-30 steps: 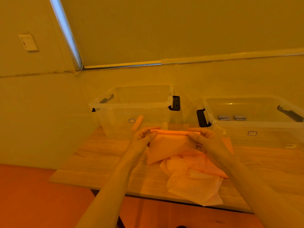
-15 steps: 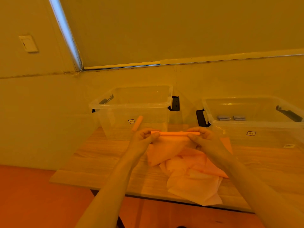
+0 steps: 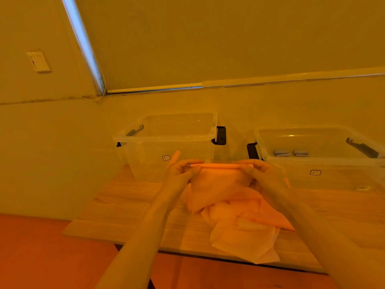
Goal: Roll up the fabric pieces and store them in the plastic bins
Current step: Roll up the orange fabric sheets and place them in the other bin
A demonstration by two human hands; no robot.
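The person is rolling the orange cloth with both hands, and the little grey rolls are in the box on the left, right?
Not quite. The head view shows the grey rolls in the right box. Both hands, left and right, are rolling the orange cloth.

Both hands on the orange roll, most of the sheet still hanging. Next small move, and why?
Probably another turn of the roll. The left hand and right hand pinch the ends of a thin rolled edge, while the rest of that fabric piece hangs unrolled onto the pile, so it isn't ready for a bin.
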